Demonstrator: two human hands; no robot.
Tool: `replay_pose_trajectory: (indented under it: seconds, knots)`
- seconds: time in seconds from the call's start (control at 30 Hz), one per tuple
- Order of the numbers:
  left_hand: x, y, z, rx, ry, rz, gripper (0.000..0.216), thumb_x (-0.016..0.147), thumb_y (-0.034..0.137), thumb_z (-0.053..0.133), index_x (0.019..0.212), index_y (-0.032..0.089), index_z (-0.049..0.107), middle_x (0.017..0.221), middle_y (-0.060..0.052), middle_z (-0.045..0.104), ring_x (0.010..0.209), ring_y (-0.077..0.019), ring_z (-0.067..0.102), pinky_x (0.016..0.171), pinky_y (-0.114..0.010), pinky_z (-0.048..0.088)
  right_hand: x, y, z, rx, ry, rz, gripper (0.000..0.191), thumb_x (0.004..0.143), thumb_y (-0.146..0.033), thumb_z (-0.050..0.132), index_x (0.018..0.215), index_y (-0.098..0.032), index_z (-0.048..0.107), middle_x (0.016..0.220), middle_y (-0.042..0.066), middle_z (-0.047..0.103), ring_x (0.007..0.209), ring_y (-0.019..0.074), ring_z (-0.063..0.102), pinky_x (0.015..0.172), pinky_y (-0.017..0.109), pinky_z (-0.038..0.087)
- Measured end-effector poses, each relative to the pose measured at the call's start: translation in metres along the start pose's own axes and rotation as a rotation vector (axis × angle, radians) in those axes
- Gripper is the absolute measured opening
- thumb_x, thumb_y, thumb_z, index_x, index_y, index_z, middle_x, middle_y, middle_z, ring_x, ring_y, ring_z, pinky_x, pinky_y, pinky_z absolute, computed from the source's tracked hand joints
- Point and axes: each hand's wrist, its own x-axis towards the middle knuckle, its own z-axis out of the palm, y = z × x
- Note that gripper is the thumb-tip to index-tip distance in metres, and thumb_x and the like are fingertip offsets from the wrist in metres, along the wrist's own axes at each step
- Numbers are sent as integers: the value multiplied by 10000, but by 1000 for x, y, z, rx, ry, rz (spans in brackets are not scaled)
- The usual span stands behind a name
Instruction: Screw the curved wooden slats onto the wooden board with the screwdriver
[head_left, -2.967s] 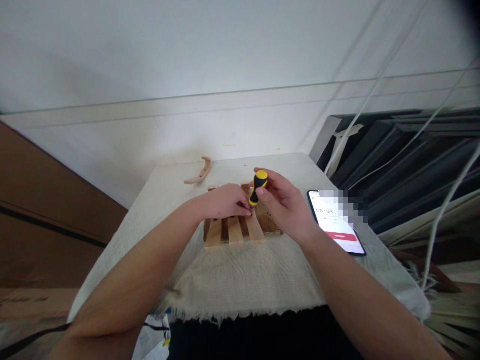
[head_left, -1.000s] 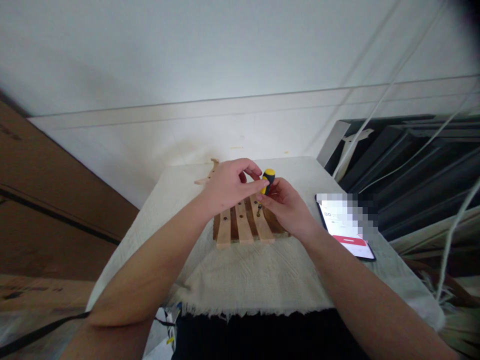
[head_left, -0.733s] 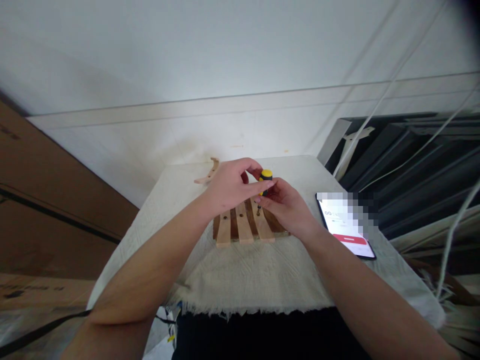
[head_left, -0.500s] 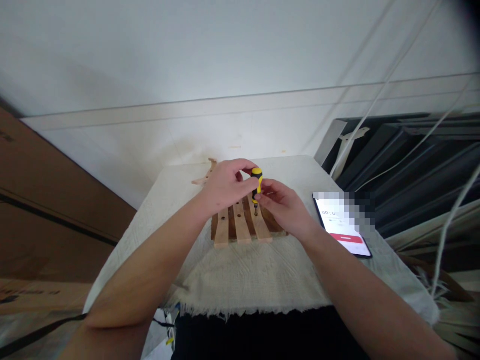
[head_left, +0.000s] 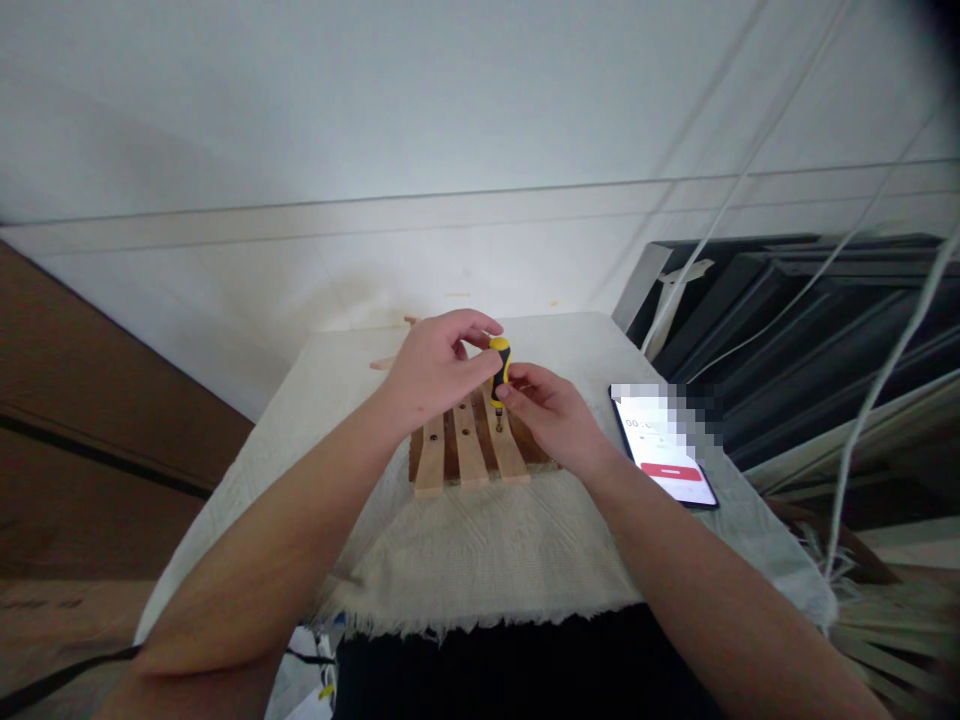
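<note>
A short yellow-and-black screwdriver [head_left: 499,372] stands nearly upright, its tip at a screw in the rightmost pale wooden strip [head_left: 511,460]. My left hand [head_left: 442,368] is closed around the top of its handle, the thumb against the side and the index finger by the cap. Lower down, my right hand [head_left: 551,405] pinches the handle between thumb and fingers. Two more pale strips, the middle one [head_left: 472,465] and the left one [head_left: 430,470], lie alongside with dark screws or holes in them. Beneath the strips is a darker brown wooden board [head_left: 544,462], partly hidden by my hands.
A phone [head_left: 675,485] with a lit timer screen lies right of my right forearm on the pale cloth [head_left: 480,550]. Behind my left hand a small wooden piece [head_left: 382,364] shows in part. Cardboard [head_left: 112,400] stands left, dark panels [head_left: 810,330] right, with a white cord [head_left: 877,400] hanging.
The whole view has shifted, so the table and phone appear slightly farther left. Both hands stay at the screwdriver, whose tip remains at the same strip.
</note>
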Motion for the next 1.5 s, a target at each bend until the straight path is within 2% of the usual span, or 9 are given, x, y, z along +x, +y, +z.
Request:
replay_pose_trajectory:
  seconds: [0.23, 0.4, 0.5, 0.63, 0.77, 0.9, 1.0, 1.2, 1.5]
  knots:
    - [-2, 6, 1, 53, 12, 19, 205, 709, 344, 643, 765, 154, 693, 686, -13, 664, 561, -90, 500, 498, -209, 375, 2, 5, 0, -22, 58, 25, 248, 749, -388, 719, 870, -221, 581, 819, -10, 584, 731, 134, 535, 704, 302, 440]
    - [0, 4, -1, 37, -1, 19, 224, 734, 260, 574, 854, 161, 735, 787, -34, 719, 622, -112, 574, 560, -227, 435, 1, -3, -1, 50, 9, 0, 236, 809, -354, 649, 1011, -235, 619, 895, 11, 627, 793, 146, 567, 762, 323, 450]
    - [0, 3, -2, 39, 6, 23, 244, 754, 287, 588, 899, 164, 742, 865, -52, 735, 656, -122, 596, 593, -240, 456, 2, -2, -1, 21, 36, -17, 218, 798, -329, 655, 988, -229, 616, 861, 5, 614, 751, 139, 550, 733, 317, 447]
    - [0, 3, -1, 66, 12, 18, 268, 725, 383, 672, 851, 153, 727, 794, -42, 720, 576, -100, 552, 529, -222, 425, 2, 1, 0, -60, 59, -34, 192, 784, -318, 674, 934, -224, 599, 807, -12, 574, 713, 132, 522, 682, 300, 431]
    - [1, 2, -1, 49, -20, 30, 246, 745, 392, 668, 772, 154, 724, 711, -26, 693, 529, -79, 519, 491, -202, 389, 0, -3, 0, -59, 47, -41, 226, 827, -348, 634, 1014, -221, 611, 869, 10, 624, 754, 143, 555, 720, 315, 446]
    - [0, 1, -3, -6, -68, -4, 298, 749, 385, 655, 920, 156, 738, 762, -41, 708, 538, -86, 535, 495, -209, 405, 0, -3, -1, -82, -21, -37, 207, 869, -380, 580, 1003, -231, 634, 903, 20, 655, 805, 156, 581, 774, 333, 448]
    - [-1, 2, -2, 4, -23, 5, 379, 725, 394, 668, 1017, 157, 714, 850, -57, 717, 569, -92, 541, 514, -218, 422, 2, 3, -1, -66, 41, -22, 210, 797, -376, 675, 933, -234, 600, 857, 1, 621, 767, 150, 565, 739, 323, 453]
    - [-2, 6, -1, 72, -25, 48, 253, 731, 406, 679, 762, 154, 683, 723, -19, 670, 559, -88, 509, 520, -227, 387, 4, 9, 0, -34, 72, -19, 221, 792, -372, 678, 924, -233, 568, 872, 1, 613, 783, 149, 564, 745, 322, 457]
    - [-1, 4, 0, 96, -11, -17, 189, 723, 318, 646, 822, 162, 690, 769, -18, 690, 580, -96, 533, 537, -226, 403, 2, -2, -3, 23, -21, -46, 143, 844, -307, 596, 958, -231, 636, 903, 6, 641, 856, 153, 581, 802, 317, 451]
